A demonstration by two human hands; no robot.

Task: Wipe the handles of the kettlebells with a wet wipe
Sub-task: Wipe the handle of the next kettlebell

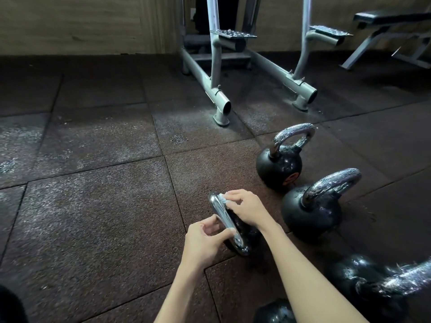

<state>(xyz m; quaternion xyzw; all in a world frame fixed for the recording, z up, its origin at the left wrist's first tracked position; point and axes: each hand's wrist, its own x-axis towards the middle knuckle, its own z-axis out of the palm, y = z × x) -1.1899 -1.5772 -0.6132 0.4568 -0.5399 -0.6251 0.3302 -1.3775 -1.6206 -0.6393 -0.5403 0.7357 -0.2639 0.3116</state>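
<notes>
Gym floor [93,217]: dark rubber tiles, pale dusting in patches. Nearest, at the lower edge: cut-off kettlebell [275,311], black, mostly out of frame; near-right kettlebell [345,273], black, its chrome handle speckled. Centre: tipped kettlebell [247,234], black body on the floor, chrome handle [225,217] leaning leftward. Left hand [205,238] clamped on the handle's near end, thumb over the bar. Right hand [245,206] pinching a wet wipe [222,198] against the far bend. Handling, as judged: heavy, rigid, apt to roll; chrome slick when wet, so steady it by the handle and wrap the soft, light wipe round the bar. Beyond, to the right: middle kettlebell [310,217] and far kettlebell [279,166], upright, handles speckled, probably unwiped. Farthest: grey machine frame [215,73], bench [387,18], wood-panelled wall [70,22].
</notes>
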